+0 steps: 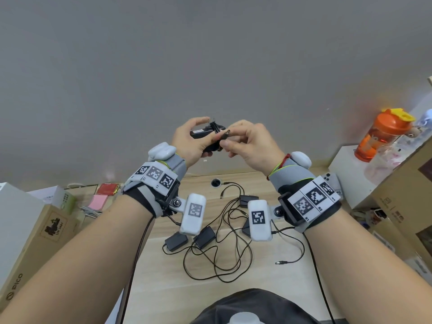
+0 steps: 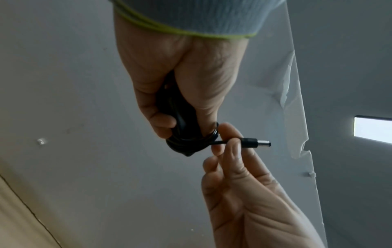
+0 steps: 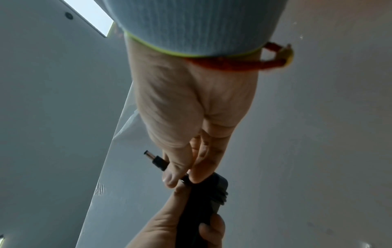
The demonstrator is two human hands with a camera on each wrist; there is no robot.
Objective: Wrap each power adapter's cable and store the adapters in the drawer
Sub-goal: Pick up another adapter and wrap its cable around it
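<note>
Raised in front of the wall, my left hand [image 1: 194, 141] grips a black power adapter [image 1: 203, 133] with its cable wound round the body. My right hand [image 1: 243, 141] pinches that cable just behind its barrel plug [image 1: 225, 134], close against the adapter. In the left wrist view the adapter [image 2: 180, 124] sits in my curled fingers and the plug [image 2: 254, 141] sticks out to the right. From the right wrist camera, thumb and finger pinch the plug [image 3: 158, 162] above the adapter [image 3: 203, 198]. Several other adapters [image 1: 176, 240] lie with tangled cables [image 1: 224, 251] on the desk. No drawer shows.
The wooden desk [image 1: 268, 284] has a round cable hole [image 1: 216, 182] at the back. Cardboard boxes [image 1: 39, 235] stand at the left and more at the right [image 1: 402, 190]. An orange bottle [image 1: 381, 136] stands on a white box at the right. Pink notes [image 1: 99, 202] lie at the back left.
</note>
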